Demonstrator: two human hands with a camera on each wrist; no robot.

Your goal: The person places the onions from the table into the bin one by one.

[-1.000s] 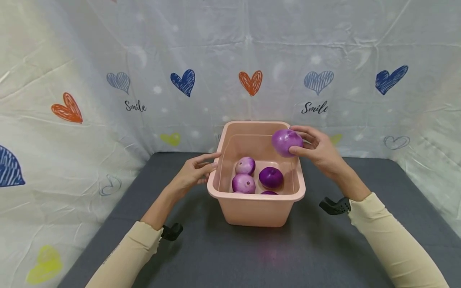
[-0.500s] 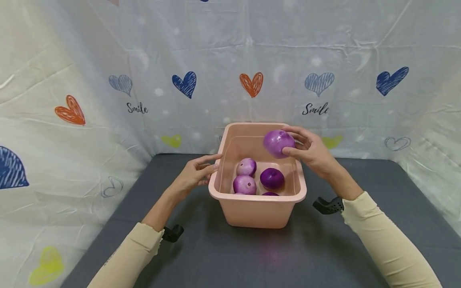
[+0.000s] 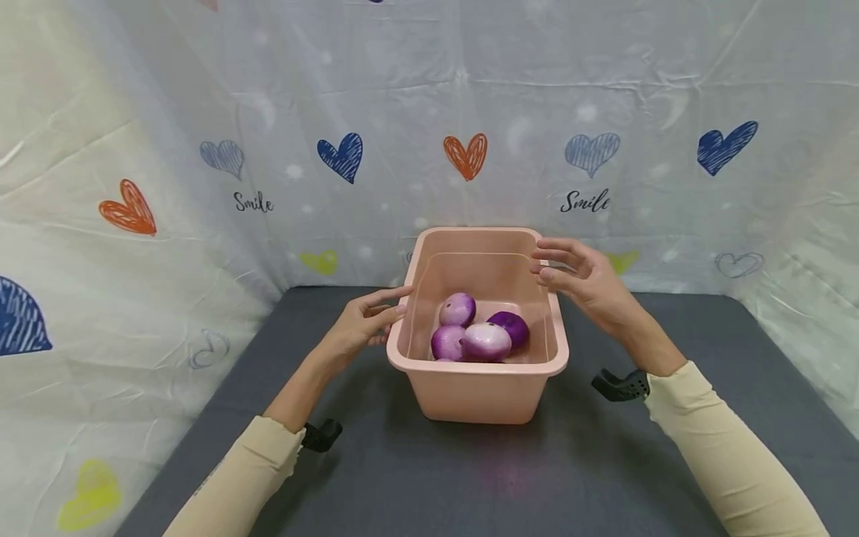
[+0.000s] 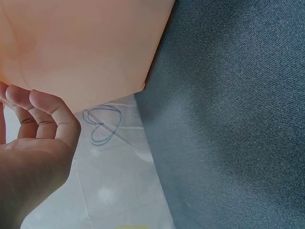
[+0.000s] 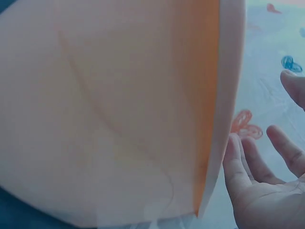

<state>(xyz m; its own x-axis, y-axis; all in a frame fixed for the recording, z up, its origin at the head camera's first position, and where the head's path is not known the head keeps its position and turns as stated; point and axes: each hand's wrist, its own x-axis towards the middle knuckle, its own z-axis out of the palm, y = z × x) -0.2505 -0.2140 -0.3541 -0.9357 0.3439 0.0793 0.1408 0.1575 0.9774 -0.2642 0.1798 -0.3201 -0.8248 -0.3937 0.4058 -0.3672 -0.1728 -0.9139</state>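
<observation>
A pink plastic tub (image 3: 476,395) stands on the dark cloth-covered table. Several red onions lie inside, among them a pale glossy onion (image 3: 487,342) in front of a darker onion (image 3: 515,328), and two more at the left, an upper onion (image 3: 458,309) and a lower onion (image 3: 447,343). The front wall hides part of the pile. My left hand (image 3: 359,322) holds the tub's left rim, its fingers bent in the left wrist view. Above the right rim, my right hand (image 3: 580,280) holds nothing, its fingers loosely spread; the right wrist view shows its fingers beside the rim.
Behind the tub hangs a white curtain (image 3: 403,97) printed with hearts and the word Smile. Dark grey cloth (image 3: 429,477) covers the table around the tub. Each wrist wears a black device, such as the right one (image 3: 620,385).
The onion that my right hand held over the tub now lies in it, on the near side. The right hand has let go and shifted slightly right. My left hand stays at the rim.
</observation>
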